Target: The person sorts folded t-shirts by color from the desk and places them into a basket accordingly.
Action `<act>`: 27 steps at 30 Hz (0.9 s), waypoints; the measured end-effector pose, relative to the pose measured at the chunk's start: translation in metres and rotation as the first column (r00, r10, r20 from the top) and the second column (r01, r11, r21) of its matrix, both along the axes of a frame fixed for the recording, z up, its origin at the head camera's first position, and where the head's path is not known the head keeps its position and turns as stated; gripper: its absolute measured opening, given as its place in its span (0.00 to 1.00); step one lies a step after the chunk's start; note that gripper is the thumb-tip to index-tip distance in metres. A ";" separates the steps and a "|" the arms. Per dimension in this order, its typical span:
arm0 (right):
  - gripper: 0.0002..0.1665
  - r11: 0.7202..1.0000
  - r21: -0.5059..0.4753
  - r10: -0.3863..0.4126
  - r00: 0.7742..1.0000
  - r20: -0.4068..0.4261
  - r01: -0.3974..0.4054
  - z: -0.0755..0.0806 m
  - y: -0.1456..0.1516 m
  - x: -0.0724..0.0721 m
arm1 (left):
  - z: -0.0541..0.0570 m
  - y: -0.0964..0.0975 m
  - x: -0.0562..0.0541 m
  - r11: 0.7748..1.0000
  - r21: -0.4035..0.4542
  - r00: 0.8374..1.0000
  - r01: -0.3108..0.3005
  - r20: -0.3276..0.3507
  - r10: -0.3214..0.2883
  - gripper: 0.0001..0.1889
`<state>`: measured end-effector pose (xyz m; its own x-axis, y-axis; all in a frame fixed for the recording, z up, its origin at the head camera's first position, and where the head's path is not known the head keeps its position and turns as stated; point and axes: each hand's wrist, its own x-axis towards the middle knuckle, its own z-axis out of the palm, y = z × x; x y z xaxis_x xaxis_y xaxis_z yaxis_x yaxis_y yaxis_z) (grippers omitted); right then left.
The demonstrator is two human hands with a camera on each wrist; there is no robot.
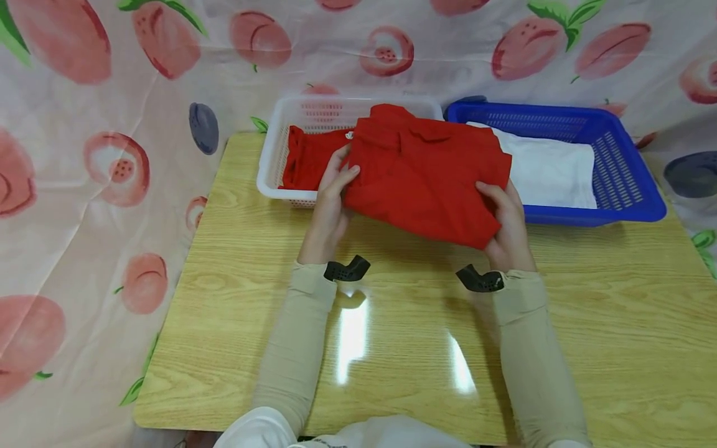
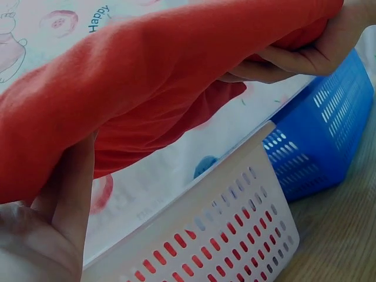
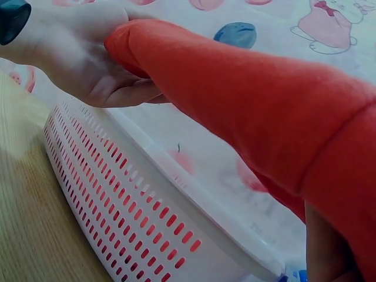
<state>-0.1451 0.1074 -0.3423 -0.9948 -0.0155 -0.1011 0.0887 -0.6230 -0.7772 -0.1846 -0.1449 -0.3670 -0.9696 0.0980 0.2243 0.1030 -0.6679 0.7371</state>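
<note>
A folded red garment (image 1: 426,174), perhaps a shirt or trousers, is held up level above the table by both hands. My left hand (image 1: 334,193) grips its left edge, thumb on top and fingers underneath. At the lower right corner my right hand (image 1: 506,218) holds it the same way. In both wrist views the cloth hides part of the fingers. Behind and below it stands a white basket (image 1: 271,155) with another red folded cloth (image 1: 310,158) inside. The raised garment covers that basket's right part.
A blue basket (image 1: 633,168) with a folded white cloth (image 1: 554,171) stands to the right of the white one. Both sit at the back of the wooden table (image 1: 224,311), against a fruit-print curtain (image 1: 336,56).
</note>
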 end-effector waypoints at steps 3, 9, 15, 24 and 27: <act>0.27 1.000 0.005 0.016 1.000 -0.016 -0.016 0.002 -0.002 -0.004 | 0.001 -0.002 0.000 1.000 0.004 1.000 -0.012 0.007 0.012 0.20; 0.26 1.000 0.017 0.025 1.000 -0.018 -0.025 0.004 -0.006 -0.012 | 0.002 -0.004 0.000 0.999 0.025 1.000 -0.021 0.011 0.021 0.22; 0.25 1.000 0.022 0.010 1.000 0.015 -0.010 0.006 -0.009 -0.019 | 0.003 -0.006 -0.001 0.999 0.036 0.999 -0.033 -0.031 0.034 0.22; 0.26 0.999 0.030 0.026 1.000 -0.005 -0.026 0.012 -0.016 -0.023 | 0.004 -0.011 -0.003 0.997 0.040 0.998 -0.064 -0.026 0.065 0.21; 0.26 0.999 0.038 0.037 0.999 -0.012 -0.036 0.012 -0.016 -0.023 | 0.003 -0.011 -0.004 0.997 0.034 0.998 -0.063 -0.024 0.063 0.22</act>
<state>-0.1686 0.0917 -0.3306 -0.9948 -0.0484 -0.0900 0.1012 -0.5899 -0.8011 -0.1882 -0.1562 -0.3639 -0.9676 0.0290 0.2508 0.1639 -0.6838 0.7110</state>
